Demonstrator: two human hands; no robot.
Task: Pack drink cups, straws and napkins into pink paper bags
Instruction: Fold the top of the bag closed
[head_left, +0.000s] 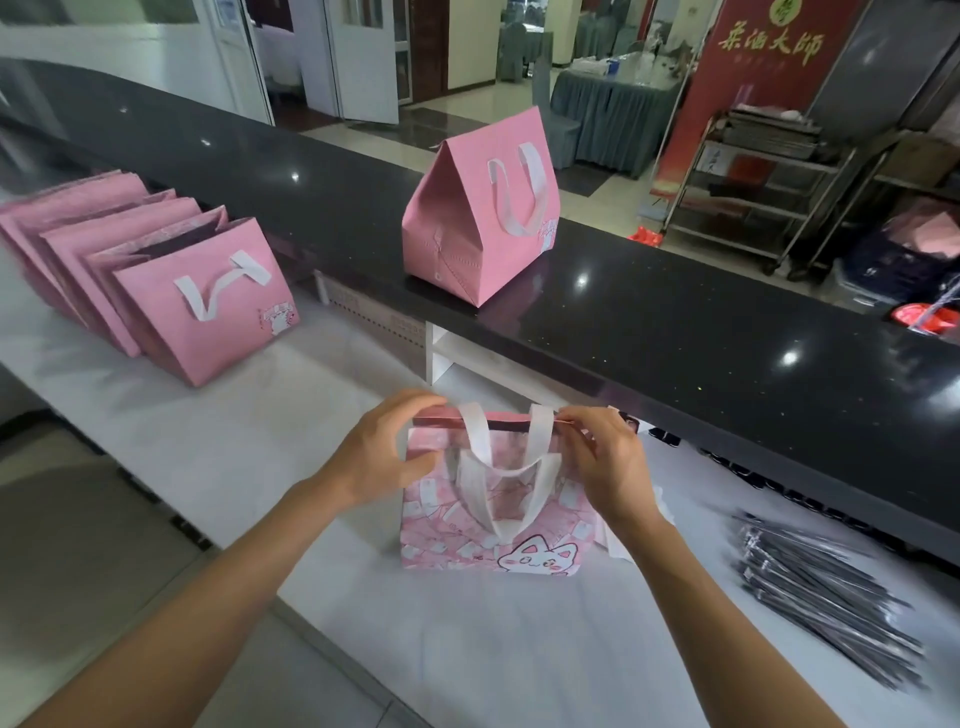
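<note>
at 6 o'clock on the white counter (208, 447), the left hand (379, 457) and right hand (608, 462) pinch the top edge of the pink cat bag (530, 556); wrapped straws (826, 587) lie at 4 o'clock, a closed bag (467, 244) at 12.

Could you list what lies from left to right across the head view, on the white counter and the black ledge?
Row of empty pink bags → left hand → cat-print bag held at its top edge → right hand → pile of wrapped straws. The closed pink bag overlaps, so omitted.

Drinks shop (black service counter (675, 332))
</note>
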